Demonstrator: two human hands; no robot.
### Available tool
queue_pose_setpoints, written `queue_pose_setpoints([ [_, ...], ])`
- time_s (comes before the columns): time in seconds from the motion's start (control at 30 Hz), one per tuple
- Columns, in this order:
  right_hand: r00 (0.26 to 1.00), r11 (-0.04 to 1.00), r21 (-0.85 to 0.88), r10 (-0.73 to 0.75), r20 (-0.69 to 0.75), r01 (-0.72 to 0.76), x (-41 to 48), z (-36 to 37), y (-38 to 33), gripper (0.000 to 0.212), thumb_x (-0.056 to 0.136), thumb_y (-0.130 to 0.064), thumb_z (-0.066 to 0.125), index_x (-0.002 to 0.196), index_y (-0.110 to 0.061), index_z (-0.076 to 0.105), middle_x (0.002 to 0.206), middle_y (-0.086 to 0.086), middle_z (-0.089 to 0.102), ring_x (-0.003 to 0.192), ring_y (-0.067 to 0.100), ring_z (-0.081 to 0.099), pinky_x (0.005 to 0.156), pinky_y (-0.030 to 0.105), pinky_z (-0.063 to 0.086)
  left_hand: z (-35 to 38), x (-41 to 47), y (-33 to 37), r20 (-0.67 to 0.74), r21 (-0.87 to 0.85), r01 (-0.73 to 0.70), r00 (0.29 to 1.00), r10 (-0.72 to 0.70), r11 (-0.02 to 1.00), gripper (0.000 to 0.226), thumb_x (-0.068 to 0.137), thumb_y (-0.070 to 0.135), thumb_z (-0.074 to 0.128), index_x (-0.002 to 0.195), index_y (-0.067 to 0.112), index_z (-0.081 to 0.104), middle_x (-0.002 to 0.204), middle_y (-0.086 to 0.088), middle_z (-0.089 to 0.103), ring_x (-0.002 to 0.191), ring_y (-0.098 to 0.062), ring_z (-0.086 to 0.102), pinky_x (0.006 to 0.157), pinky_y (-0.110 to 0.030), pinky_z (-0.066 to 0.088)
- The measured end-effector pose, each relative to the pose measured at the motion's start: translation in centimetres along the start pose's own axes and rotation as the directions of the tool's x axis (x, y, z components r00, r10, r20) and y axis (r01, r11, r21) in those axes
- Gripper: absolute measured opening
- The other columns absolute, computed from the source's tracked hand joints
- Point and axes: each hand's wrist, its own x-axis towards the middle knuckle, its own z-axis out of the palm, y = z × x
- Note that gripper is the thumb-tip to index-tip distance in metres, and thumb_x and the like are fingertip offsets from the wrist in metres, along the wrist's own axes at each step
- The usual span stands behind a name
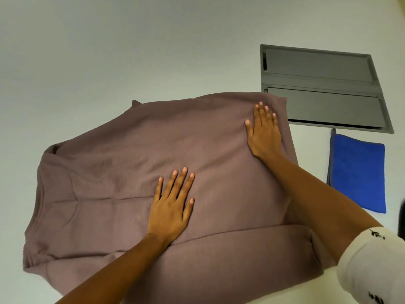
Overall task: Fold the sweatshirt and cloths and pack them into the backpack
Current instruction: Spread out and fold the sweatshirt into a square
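two flat hands [169, 207] [264, 132], one sweatshirt [109, 183], one blue cloth [359, 172]

Sweatshirt [131, 172] dusty mauve; cloth [359, 172] bright blue; panel [317, 84] grey; table [109, 51] white.

White table [109, 51] — sweatshirt [122, 163], blue cloth [359, 172].

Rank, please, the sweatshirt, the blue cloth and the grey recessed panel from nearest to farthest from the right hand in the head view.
1. Sweatshirt: directly under the right hand, which rests flat on its far right corner.
2. Grey panel: set in the table just beyond the hand, to its right.
3. Blue cloth: folded on the table, farther out to the right.
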Motion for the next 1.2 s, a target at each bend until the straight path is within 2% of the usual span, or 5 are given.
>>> queue_pose_setpoints([
  [0.17, 0.984, 0.983, 0.106, -0.140, -0.108, 0.151, -1.1, 0.2, -1.8, 0.065, 0.100, -0.045, 0.015, 0.152, -0.006, 0.013, 0.160, 0.008, 0.012, 0.149, 0.019, 0.006, 0.121, 0.031, -0.004, -2.0, 2.2, -0.1, -0.137, -0.171, -0.003, 0.990, -0.021, 0.985, 0.048, 0.099, 0.041, 0.028, 0.136, 0.019, 0.049, 0.130, -0.003, 0.056, 0.115, -0.021, 0.049, 0.101, -0.035, 0.028],
  [0.4, 0.904, 0.918, 0.087, -0.358, -0.235, 0.386, 0.8, -0.6, -6.1, 0.048, 0.094, -0.001, 0.048, 0.141, 0.006, 0.040, 0.146, 0.021, 0.041, 0.136, 0.032, 0.039, 0.119, 0.026, 0.005, -8.0, 12.5, -6.4, -0.376, -0.192, 0.171, 0.897, -0.233, 0.966, 0.037, 0.101, 0.031, 0.031, 0.115, 0.014, 0.061, 0.113, -0.010, 0.061, 0.102, -0.029, 0.046, 0.086, -0.039, 0.030],
  [0.53, 0.931, 0.923, 0.121, -0.361, -0.055, 0.365, 1.9, 0.1, -7.5, 0.052, 0.101, -0.025, 0.034, 0.145, 0.003, 0.034, 0.151, 0.019, 0.034, 0.142, 0.029, 0.029, 0.118, 0.031, 0.007, -10.9, 17.7, -11.0, -0.399, -0.268, 0.347, 0.809, -0.431, 0.899, 0.033, 0.102, 0.024, 0.039, 0.119, 0.010, 0.063, 0.120, -0.015, 0.056, 0.107, -0.035, 0.049, 0.087, -0.041, 0.039],
  [0.8, 0.947, 0.945, 0.081, -0.321, 0.025, 0.318, 1.6, 1.7, -7.2, 0.061, 0.100, -0.036, 0.013, 0.148, -0.003, 0.028, 0.155, 0.011, 0.029, 0.145, 0.023, 0.024, 0.119, 0.031, 0.008, -12.4, 20.6, -15.5, 0.020, 0.021, 0.523, 0.852, -0.524, 0.852, 0.020, 0.093, 0.019, 0.058, 0.109, 0.016, 0.069, 0.109, -0.009, 0.065, 0.102, -0.031, 0.059, 0.071, -0.034, 0.040],
  [1.2, 0.959, 0.968, 0.011, -0.250, 0.133, 0.251, 3.1, 1.0, -6.8, 0.058, 0.105, -0.035, 0.024, 0.153, -0.011, 0.003, 0.162, 0.004, 0.002, 0.149, 0.018, 0.001, 0.116, 0.026, -0.007, -19.1, 26.9, -15.1, -0.374, -0.175, 0.467, 0.783, -0.497, 0.867, 0.020, 0.098, 0.017, 0.047, 0.109, 0.003, 0.056, 0.102, -0.017, 0.064, 0.088, -0.032, 0.060, 0.068, -0.034, 0.039],
])
